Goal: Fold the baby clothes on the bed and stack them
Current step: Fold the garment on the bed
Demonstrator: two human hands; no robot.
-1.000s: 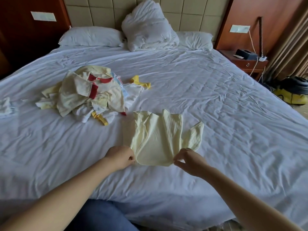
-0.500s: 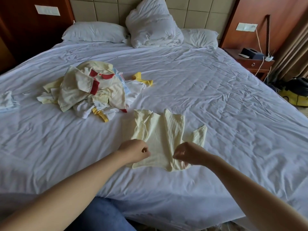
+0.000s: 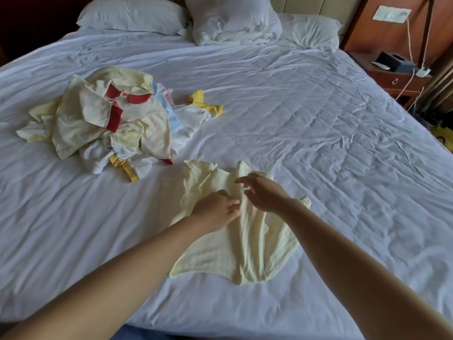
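A pale yellow baby garment (image 3: 247,246) lies spread on the white bed sheet (image 3: 318,143), near the front edge. Both my hands are over its middle. My left hand (image 3: 215,209) has its fingers curled and pinches a fold of cloth at the garment's centre. Just beside it, my right hand (image 3: 264,195) has loose, spread fingers that touch the upper part of the garment. An unfolded pile of baby clothes (image 3: 103,119) in cream, red, yellow and light blue sits to the left, further back.
Two pillows (image 3: 132,15) and a bundled white duvet (image 3: 232,18) lie at the headboard. A wooden nightstand (image 3: 397,77) with a dark box and cables stands at the right. A yellow object (image 3: 443,133) is on the floor beyond the bed's right edge.
Both hands left the garment's near hem and moved up and inward to its middle. The right hand's fingers have opened. The hem now lies flat on the sheet.
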